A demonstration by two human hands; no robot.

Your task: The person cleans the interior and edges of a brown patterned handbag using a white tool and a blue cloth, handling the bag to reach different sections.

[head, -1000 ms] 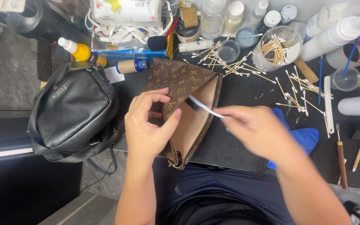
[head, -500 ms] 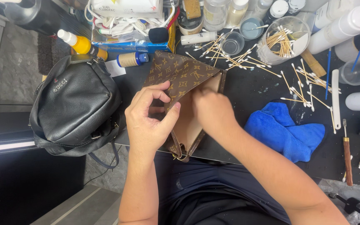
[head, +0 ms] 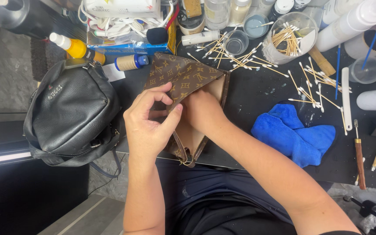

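Observation:
A brown patterned pouch [head: 183,76] with a tan lining lies open on the dark worktable [head: 257,93] in front of me. My left hand [head: 146,126] pinches its near edge between thumb and fingers and holds the opening apart. My right hand [head: 203,111] reaches into the pouch. Its fingers are hidden inside, so I cannot see what they hold.
A black leather bag [head: 72,115] sits at the left, touching the pouch. A crumpled blue cloth [head: 292,132] lies to the right. Loose cotton swabs [head: 236,58], a clear tub of swabs [head: 290,37], a yellow bottle [head: 77,48] and a wooden-handled tool [head: 360,152] crowd the back and right.
A second ago my right hand held a thin white stick just outside the pouch. It has since moved left into the opening, uncovering the blue cloth. My left hand has kept its grip.

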